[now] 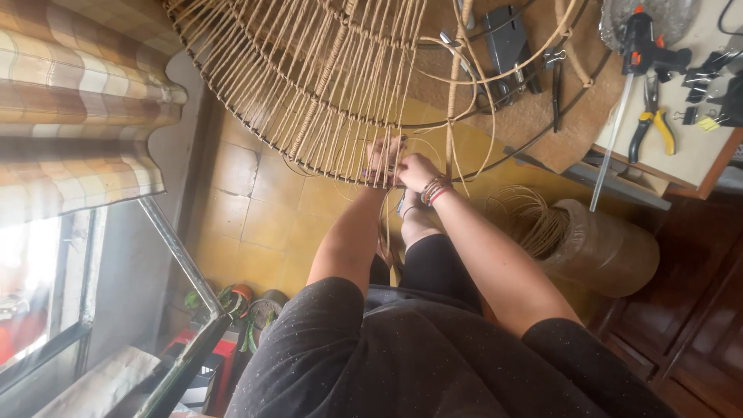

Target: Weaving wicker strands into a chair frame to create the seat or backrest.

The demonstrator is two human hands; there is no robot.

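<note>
Both arms are reaching forward and away from the body, elbows slightly bent, forearms bare. Left hand (pixel 383 160) is sitting far and just left of the right one, fingers curled and pinching. Right hand (pixel 418 170) is touching it, knuckles up, fingers bent in a pinch. Bracelets are circling the right wrist.

two hands are at work: one left hand (pixel 385 159) and one right hand (pixel 418 172), both at the lower rim of one round woven wire frame (pixel 309 85). one coil of loose cane (pixel 526 220) sits on one brown roll (pixel 604 248) on the floor. on the worktop (pixel 689 155) at the right edge lie one glue gun (pixel 646 46), one pair of yellow-handled pliers (pixel 652 124) and several black binder clips (pixel 708 77), too bunched to count
</note>
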